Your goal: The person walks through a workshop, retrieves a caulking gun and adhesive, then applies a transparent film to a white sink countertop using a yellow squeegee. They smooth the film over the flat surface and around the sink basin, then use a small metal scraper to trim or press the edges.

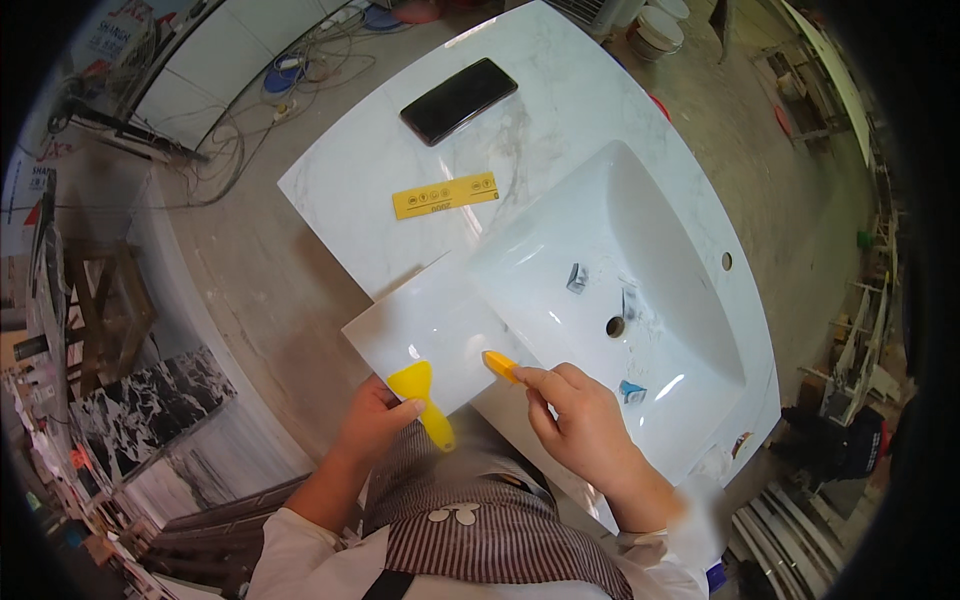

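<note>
My left hand (382, 420) holds the near corner of a small white slab (442, 322), its thumb pressing a yellow plastic scraper (424, 401) against it. In my right hand (574, 420) is a small orange tool (501, 365), pinched in the fingers, its tip over the slab. The slab overlaps the edge of a marbled countertop (337, 180) with a white washbasin (555, 247) on the right. Folded bits of abrasive paper (577, 278) and a small blue piece (632, 391) lie in the basin, around its drain hole (615, 326).
A black smartphone (459, 101) and a yellow sandpaper strip (446, 195) lie on the countertop. Cables (244, 142) run over the floor at the upper left. White buckets (656, 34) stand beyond the far side, and a black marbled slab (157, 405) is at the lower left.
</note>
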{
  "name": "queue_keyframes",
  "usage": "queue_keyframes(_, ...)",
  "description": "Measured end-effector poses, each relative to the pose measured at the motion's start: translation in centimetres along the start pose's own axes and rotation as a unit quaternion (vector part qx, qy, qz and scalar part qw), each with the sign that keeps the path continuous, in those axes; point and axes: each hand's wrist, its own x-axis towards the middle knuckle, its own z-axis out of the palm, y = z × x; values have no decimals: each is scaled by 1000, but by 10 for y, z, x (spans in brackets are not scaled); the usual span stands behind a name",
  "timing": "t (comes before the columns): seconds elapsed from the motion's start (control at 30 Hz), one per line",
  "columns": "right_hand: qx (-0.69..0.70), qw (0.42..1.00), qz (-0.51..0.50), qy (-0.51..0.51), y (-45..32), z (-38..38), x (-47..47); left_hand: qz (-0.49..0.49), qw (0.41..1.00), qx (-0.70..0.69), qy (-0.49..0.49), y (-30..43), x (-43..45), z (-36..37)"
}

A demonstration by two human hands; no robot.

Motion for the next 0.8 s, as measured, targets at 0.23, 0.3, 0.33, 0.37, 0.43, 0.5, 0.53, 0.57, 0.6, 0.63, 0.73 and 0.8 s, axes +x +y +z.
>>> queue_keyframes(0.23, -33, 999, -24, -27, -6, 2, 28, -17, 1000, -22, 2, -2, 12, -5)
queue_keyframes(0.3, -40, 998, -25, -31, -8, 5, 33, -14, 999, -28, 4, -2, 14, -7)
queue_keyframes(0.33, -47, 998, -23, -36, -9, 6, 35, -18, 1000, -9, -3, -1, 16, -10)
queue_keyframes(0.37, -54, 998, -21, -40, -10, 7, 37, -23, 1000, 10, -10, -1, 17, -15)
queue_keyframes(0.43, -69, 996, -26, -53, -10, 9, 41, -19, 999, 36, -18, 1, 18, -19)
queue_keyframes(0.5, -85, 993, -37, -69, -9, 10, 45, -3, 999, 49, -18, 3, 19, -21)
queue_keyframes(0.53, -83, 992, -34, -83, -7, 10, 47, 1, 999, 48, -8, 0, 19, -24)
queue_keyframes(0.57, -80, 991, -31, -98, -5, 8, 49, 4, 999, 48, 3, -3, 18, -30)
queue_keyframes(0.6, -77, 990, -28, -113, -1, 5, 50, 7, 999, 48, 13, -4, 18, -35)
queue_keyframes(0.63, -16, 995, 1, -98, 6, 3, 49, 14, 998, 55, 34, -1, 18, -40)
queue_keyframes(0.73, 189, 976, 91, -55, 37, 13, 49, 34, 994, 43, 94, 11, 20, -56)
queue_keyframes(0.8, 343, 925, 161, -21, 53, 36, 49, 39, 993, -8, 115, 16, 24, -69)
